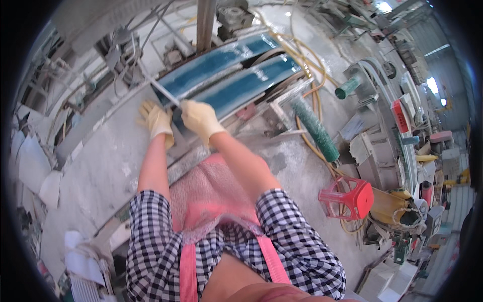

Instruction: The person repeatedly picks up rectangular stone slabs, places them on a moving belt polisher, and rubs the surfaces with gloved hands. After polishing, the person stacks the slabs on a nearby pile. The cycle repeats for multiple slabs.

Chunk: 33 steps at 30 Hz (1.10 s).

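Right hand (198,120): Was gloved in cream and clamped, as far as could be seen, on the near end of a pale rod (160,86).
Left hand (157,122): Was gloved likewise and laid on the desk (110,138) with fingers apart, just beside the right hand.
Pale rod: Slanted from the right hand toward the upper left, past the left end of the farther blue strip (211,65).
Nearer blue strip (236,89): Lay just beyond the right hand, alongside the farther one, with a dark gap between.
Lettering: Showed in white toward the right ends of both blue strips.
Red block (400,116): Carried pale marks, too small to read, well apart on the right.
Desk edge: Ran diagonally below both hands, near the pink apron (214,186).
Room: Spread widest leftward of the left hand, over the desk; was bounded on the right by the nearer blue strip.
Yellow hoses (322,70): Looped past the right ends of the blue strips.
Green tube (316,130): Slanted to the right of the blue strips.
Red stool (347,199): Stood on the floor (302,163), well right of both hands.
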{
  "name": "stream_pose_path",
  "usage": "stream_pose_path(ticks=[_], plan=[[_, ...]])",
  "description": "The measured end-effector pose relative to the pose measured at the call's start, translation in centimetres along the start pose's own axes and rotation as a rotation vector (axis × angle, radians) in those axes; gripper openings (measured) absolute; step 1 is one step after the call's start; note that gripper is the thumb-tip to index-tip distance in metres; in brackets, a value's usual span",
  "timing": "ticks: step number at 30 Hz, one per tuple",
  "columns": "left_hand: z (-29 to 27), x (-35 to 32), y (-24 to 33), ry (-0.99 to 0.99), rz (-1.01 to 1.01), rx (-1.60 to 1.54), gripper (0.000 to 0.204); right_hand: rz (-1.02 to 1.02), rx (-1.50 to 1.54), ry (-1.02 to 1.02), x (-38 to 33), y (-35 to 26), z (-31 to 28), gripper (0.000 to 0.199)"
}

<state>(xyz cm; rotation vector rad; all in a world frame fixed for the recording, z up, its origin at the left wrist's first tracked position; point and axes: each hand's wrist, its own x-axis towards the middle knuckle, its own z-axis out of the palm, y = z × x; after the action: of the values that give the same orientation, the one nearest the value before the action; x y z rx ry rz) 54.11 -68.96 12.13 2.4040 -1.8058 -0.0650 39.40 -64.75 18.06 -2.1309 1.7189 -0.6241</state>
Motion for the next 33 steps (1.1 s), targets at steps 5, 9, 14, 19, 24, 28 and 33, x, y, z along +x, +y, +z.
stream_pose_path(ticks=[5, 9, 14, 19, 24, 28, 33], plan=[[-3.1, 1.2, 1.9, -0.266, -0.059, 0.028, 0.088, 0.013, -0.055, -0.009, 0.1, 0.3, -0.4, 0.015], [-6.0, 0.9, -0.5, -0.170, 0.019, -0.287, 0.074, 0.057, -0.031, -0.078, 0.2, 0.2, -1.3, 0.017], [-6.9, 0.7, -8.2, -0.226, -0.033, -0.598, 0.051, 0.093, 0.047, -0.145, 0.7, -0.7, -0.9, 0.021], [-5.9, 0.5, -10.1, -0.277, -0.190, -0.861, 0.044, 0.015, 0.119, -0.120, 0.3, -3.4, 2.6, 0.022], [-4.4, 0.1, -8.0, -0.262, -0.120, -0.943, 0.048, 0.029, 0.164, -0.167, -0.1, -4.6, 2.3, 0.028], [-3.3, 0.2, -8.0, -0.390, 0.087, -1.358, 0.057, 0.027, 0.221, -0.221, -0.9, -5.3, 0.0, 0.028], [-2.2, -0.4, -8.3, -0.054, 0.068, 0.018, 0.083, 0.200, 0.070, -0.223, -1.6, -7.4, -0.2, 0.024]])
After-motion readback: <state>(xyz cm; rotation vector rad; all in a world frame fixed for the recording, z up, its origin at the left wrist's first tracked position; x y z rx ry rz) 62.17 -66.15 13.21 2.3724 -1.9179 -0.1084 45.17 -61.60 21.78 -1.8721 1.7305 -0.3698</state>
